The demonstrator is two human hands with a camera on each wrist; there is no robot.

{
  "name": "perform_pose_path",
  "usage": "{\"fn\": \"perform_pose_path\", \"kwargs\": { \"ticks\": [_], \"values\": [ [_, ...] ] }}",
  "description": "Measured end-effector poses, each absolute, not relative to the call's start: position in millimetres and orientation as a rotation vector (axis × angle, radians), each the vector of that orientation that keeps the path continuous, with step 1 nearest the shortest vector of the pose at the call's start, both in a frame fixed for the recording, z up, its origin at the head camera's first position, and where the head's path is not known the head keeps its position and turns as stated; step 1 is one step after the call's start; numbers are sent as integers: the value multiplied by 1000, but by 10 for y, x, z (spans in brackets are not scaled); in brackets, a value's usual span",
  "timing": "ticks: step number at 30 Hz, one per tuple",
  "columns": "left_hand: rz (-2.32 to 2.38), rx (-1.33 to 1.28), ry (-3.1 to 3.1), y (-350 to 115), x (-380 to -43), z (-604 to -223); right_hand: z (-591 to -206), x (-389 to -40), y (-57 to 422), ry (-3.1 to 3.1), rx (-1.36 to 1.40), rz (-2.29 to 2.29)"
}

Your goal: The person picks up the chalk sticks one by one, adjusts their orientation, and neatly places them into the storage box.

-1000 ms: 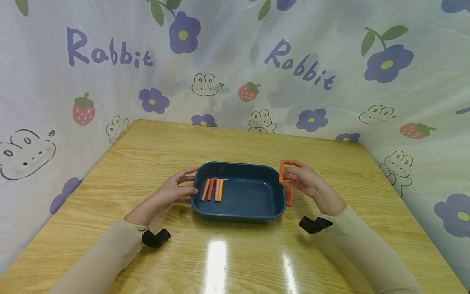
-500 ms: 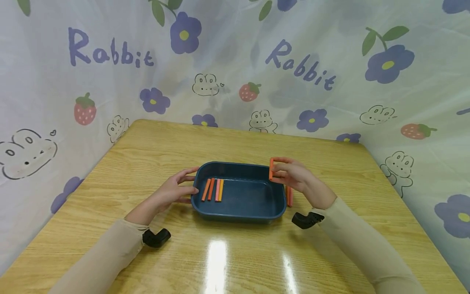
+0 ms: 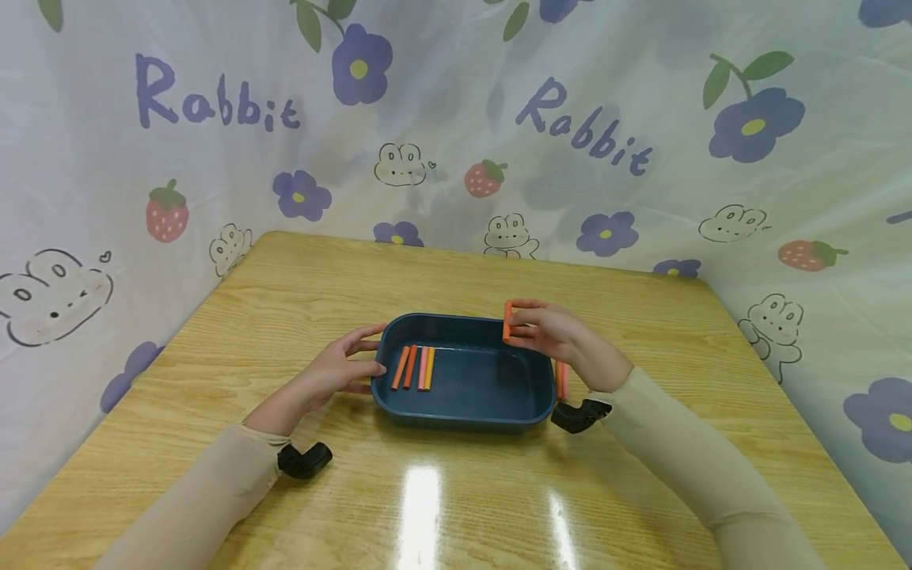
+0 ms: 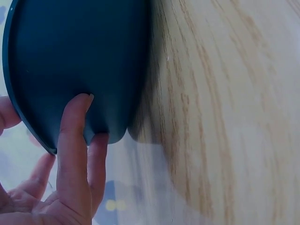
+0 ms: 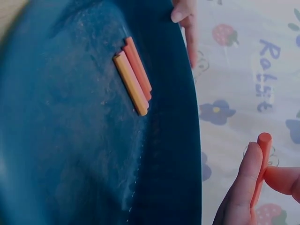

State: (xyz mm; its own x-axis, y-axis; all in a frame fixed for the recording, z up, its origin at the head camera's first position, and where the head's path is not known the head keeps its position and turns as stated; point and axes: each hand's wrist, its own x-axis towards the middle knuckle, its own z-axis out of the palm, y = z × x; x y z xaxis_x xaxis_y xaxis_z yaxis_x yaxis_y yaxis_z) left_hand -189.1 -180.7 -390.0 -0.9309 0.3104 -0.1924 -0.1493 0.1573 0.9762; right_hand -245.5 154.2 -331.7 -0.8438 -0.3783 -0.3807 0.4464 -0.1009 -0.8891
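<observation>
My right hand [image 3: 556,328] pinches an orange-red chalk stick [image 5: 264,147] between thumb and fingertips, holding it upright above the far right rim of a dark blue plastic bin [image 3: 470,420]. At the bin's left end, my left hand [image 3: 328,372] has its fairly straight fingers spread against the rim and outer wall. Several chalk sticks lie side by side at the left of the bin floor: an orange one [image 3: 400,368], a red one [image 3: 409,367], a pink one [image 3: 422,368] and a yellow one [image 3: 429,369].
More red and pink chalk sticks [image 3: 562,380] lie on the wooden table [image 3: 470,507] against the bin's right end, partly hidden by the right hand and wrist. A printed cloth [image 3: 442,95] hangs behind the table and at its sides.
My right hand has carried the orange-red chalk stick leftward and slightly away from me, from the bin's right end to its far rim. The left hand and the bin keep their places.
</observation>
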Motion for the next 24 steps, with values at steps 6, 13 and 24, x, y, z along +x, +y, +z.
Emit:
{"fn": "perform_pose_path", "kwargs": {
  "ticks": [6, 13, 24],
  "values": [
    [1832, 163, 2096, -1803, -1893, -3893, -3311, -2510, 1404, 1631, 94, -1989],
    [1827, 165, 2102, -1799, -1899, -3902, -3330, -2547, 1272, 1579, 117, -1983],
    [1836, 161, 2096, -1797, -1892, -3894, -3392, -2606, 1024, 1546, 173, -1934]
  ]
}}
